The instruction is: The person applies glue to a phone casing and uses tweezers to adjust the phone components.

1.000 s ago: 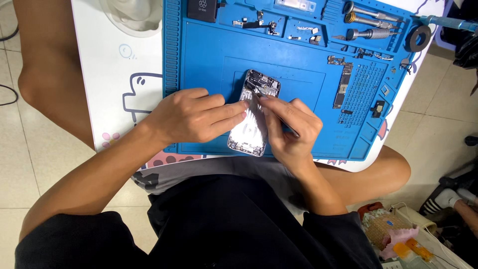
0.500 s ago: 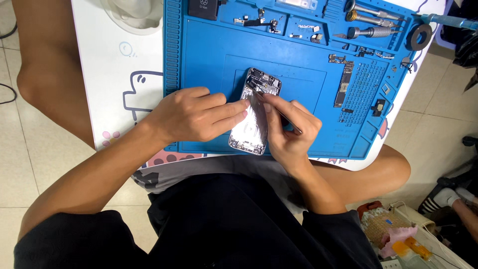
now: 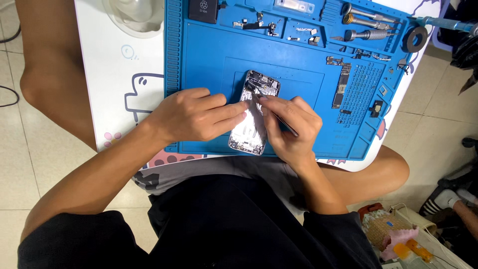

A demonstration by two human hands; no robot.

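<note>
An opened phone body (image 3: 255, 114), silver inside with dark parts at its far end, lies on a blue repair mat (image 3: 209, 60). My left hand (image 3: 191, 115) rests on the mat with its fingertips pressed against the phone's left edge. My right hand (image 3: 291, 127) is closed around a thin dark tool (image 3: 279, 117), probably tweezers. The tool's tip reaches into the phone's upper part. My fingers hide the middle of the phone.
A long circuit board (image 3: 341, 85) lies right of the phone. At the mat's far edge sit a black battery (image 3: 203, 10), small parts and metal screwdrivers (image 3: 366, 22). A clear bowl (image 3: 134, 15) stands on the white table, and a tape roll (image 3: 414, 39) lies at the right.
Both hands stay on the phone. My right hand has shifted slightly, moving the tool tip within the phone's upper end.
</note>
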